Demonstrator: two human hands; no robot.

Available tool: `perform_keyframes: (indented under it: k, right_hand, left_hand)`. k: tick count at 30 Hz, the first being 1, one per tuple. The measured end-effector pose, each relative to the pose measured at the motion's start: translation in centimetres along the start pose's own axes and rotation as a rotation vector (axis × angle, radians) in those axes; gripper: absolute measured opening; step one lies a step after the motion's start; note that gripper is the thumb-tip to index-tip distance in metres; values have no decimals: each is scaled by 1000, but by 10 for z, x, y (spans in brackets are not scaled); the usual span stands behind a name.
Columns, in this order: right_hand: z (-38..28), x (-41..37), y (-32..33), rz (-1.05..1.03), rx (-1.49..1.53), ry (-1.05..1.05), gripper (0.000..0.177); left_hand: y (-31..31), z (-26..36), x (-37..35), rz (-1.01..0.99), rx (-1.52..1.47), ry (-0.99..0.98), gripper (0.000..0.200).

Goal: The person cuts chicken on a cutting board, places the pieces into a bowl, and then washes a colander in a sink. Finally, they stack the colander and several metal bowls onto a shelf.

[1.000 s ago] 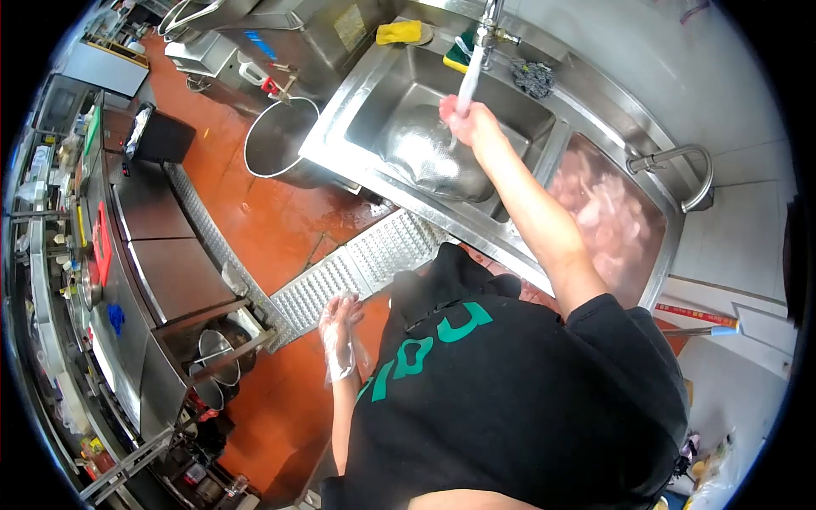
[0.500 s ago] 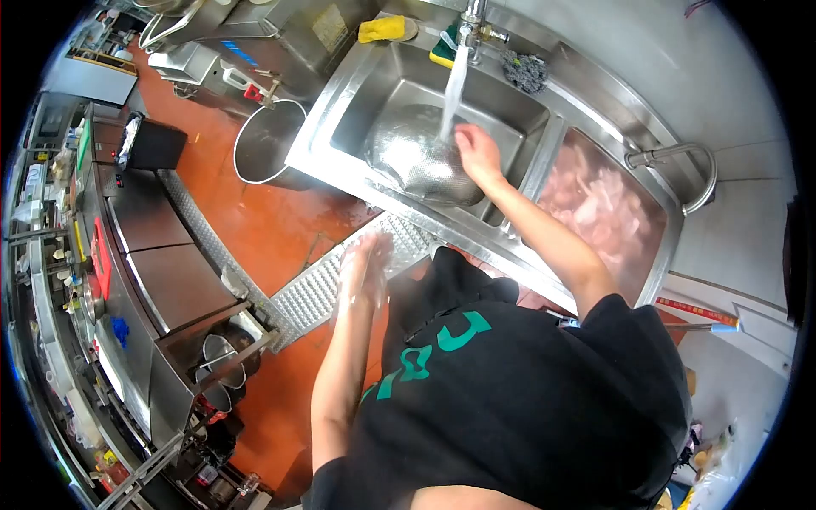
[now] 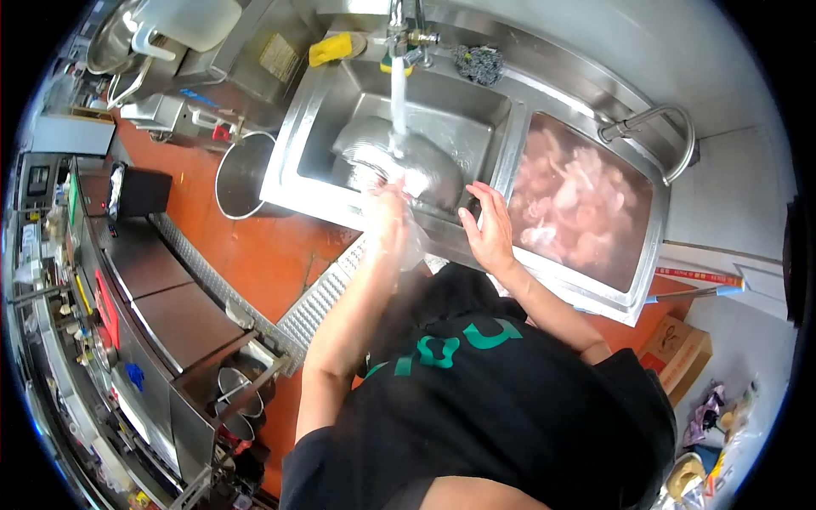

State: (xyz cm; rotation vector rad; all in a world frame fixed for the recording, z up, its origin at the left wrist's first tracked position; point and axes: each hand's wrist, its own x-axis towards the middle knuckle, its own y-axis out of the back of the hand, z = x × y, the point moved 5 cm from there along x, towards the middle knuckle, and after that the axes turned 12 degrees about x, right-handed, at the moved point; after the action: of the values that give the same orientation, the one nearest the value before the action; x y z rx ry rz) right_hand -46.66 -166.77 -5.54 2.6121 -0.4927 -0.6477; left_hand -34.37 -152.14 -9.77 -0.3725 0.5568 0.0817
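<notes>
Water runs from the tap (image 3: pixel 398 34) onto a perforated metal colander (image 3: pixel 429 170) lying in the left sink basin (image 3: pixel 463 110). My left hand (image 3: pixel 388 217), in a clear loose plastic glove, is at the near side of the colander; its fingers are blurred, and whether they grip the rim cannot be seen. My right hand (image 3: pixel 489 229) is bare, fingers spread and empty, over the sink's front edge just right of the colander. The right basin holds pale pink meat pieces (image 3: pixel 578 191) in cloudy water.
A yellow cloth (image 3: pixel 331 49) and a steel scourer (image 3: pixel 478 65) lie on the sink's back ledge. A curved spout (image 3: pixel 680 127) stands at the right basin. A metal bucket (image 3: pixel 242 178) is left of the sink, and a cardboard box (image 3: pixel 677 353) is at the lower right.
My left hand has come up from beside my body to the colander. My right hand has moved off the colander toward me, its fingers now spread. The camera view has shifted.
</notes>
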Motion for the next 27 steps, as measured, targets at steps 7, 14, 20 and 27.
perform_keyframes:
  k: [7,14,20,27]
  right_hand:
    - [-8,-1,-4,58,-193,14,38]
    - [-72,13,-6,267,-92,533,41]
    - [-69,22,-6,265,-140,491,43]
    - [-77,3,-18,200,-181,568,44]
  left_hand:
    - [-32,3,-72,-245,482,-55,8]
    - [-36,-48,-33,-332,266,-245,10]
    - [-32,-82,-2,-428,439,-339,12]
    - [6,-139,-5,-467,-511,158,18]
